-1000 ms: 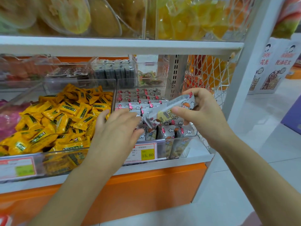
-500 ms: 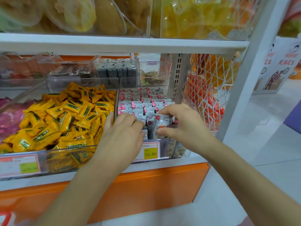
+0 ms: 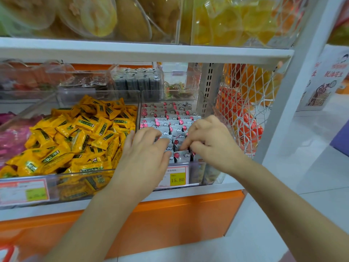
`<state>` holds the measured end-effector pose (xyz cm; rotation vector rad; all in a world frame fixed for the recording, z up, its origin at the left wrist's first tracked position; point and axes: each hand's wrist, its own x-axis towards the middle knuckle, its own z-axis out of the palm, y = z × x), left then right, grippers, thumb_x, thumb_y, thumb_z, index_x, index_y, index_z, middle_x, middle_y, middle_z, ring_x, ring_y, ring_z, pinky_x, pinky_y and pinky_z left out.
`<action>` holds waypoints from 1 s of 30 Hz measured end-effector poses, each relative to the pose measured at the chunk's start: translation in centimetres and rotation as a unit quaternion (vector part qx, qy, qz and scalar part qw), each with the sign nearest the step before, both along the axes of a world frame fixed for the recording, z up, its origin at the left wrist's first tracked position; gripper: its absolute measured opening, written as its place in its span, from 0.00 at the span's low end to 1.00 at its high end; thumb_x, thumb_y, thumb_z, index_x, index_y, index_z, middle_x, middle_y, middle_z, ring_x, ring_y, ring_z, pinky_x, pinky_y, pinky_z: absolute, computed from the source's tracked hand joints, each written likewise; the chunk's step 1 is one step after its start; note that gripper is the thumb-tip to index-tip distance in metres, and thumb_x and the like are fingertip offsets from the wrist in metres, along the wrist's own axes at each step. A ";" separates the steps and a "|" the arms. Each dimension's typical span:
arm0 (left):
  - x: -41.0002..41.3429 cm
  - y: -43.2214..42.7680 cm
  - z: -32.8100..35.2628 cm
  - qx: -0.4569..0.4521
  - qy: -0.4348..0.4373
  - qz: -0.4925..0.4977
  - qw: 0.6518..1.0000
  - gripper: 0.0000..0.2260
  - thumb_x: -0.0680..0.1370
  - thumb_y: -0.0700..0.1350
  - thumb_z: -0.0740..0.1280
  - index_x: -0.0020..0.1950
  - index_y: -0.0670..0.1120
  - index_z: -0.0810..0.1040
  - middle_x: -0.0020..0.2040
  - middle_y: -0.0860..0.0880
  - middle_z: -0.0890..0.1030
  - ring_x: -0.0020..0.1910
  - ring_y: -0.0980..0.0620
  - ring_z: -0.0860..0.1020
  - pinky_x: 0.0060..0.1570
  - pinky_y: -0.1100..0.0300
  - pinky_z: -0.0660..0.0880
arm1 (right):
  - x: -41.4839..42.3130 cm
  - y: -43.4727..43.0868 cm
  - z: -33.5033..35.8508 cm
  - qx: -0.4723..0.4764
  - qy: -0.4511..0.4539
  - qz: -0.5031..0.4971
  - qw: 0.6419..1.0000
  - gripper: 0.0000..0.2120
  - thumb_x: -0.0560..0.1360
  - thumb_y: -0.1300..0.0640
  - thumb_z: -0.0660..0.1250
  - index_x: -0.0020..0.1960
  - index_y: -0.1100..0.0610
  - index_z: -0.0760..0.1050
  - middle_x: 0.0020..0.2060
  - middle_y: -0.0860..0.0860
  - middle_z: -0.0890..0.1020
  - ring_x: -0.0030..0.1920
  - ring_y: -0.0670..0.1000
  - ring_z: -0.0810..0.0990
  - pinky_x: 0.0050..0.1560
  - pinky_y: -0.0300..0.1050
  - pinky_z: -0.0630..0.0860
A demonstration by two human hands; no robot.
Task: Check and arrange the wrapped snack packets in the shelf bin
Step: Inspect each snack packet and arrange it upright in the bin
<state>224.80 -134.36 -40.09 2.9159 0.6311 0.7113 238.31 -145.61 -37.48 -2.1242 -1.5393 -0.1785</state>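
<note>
Silver snack packets (image 3: 166,118) with pink spots and cloud prints stand in rows in a clear shelf bin (image 3: 209,174). My left hand (image 3: 145,150) rests with relaxed fingers on the packets at the bin's front left and covers them. My right hand (image 3: 211,140) is down in the front right of the bin. Its index finger and thumb pinch the top of one silver packet (image 3: 182,155) set upright among the front rows. Most of that packet is hidden by the others.
A price tag (image 3: 177,178) reading 15.80 is on the bin's front. Left of it, a clear bin holds a heap of yellow packets (image 3: 85,133). A white net basket (image 3: 243,114) of orange packs hangs on the right. The upper shelf (image 3: 151,52) overhangs closely.
My right hand brought the silver packet down from in front of the shelf into the bin's front rows. My left hand slid forward onto the packets.
</note>
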 end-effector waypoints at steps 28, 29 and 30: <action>-0.2 -0.5 1.1 -0.073 -0.150 0.027 0.986 0.25 0.79 0.59 0.47 0.63 0.48 0.75 0.63 0.53 0.73 0.62 0.55 0.59 0.62 0.53 0.56 | 0.6 -0.6 1.5 0.363 0.355 -0.103 0.855 0.07 0.75 0.62 0.66 0.38 0.56 0.76 0.32 0.51 0.77 0.33 0.50 0.75 0.39 0.46 0.78; -0.2 -0.5 1.0 -0.081 -0.154 0.025 0.984 0.25 0.79 0.59 0.46 0.63 0.48 0.75 0.63 0.53 0.73 0.62 0.56 0.59 0.61 0.54 0.56 | 0.4 -0.7 1.5 0.361 0.390 -0.096 0.842 0.07 0.76 0.62 0.65 0.39 0.57 0.76 0.33 0.53 0.77 0.33 0.50 0.76 0.38 0.45 0.78; -0.3 -0.5 1.0 -0.088 -0.159 0.023 0.983 0.25 0.79 0.57 0.46 0.62 0.49 0.76 0.63 0.54 0.73 0.62 0.56 0.59 0.60 0.55 0.55 | 0.3 -0.7 1.4 0.358 0.423 -0.089 0.828 0.07 0.76 0.61 0.65 0.40 0.59 0.76 0.35 0.56 0.78 0.34 0.51 0.77 0.38 0.45 0.77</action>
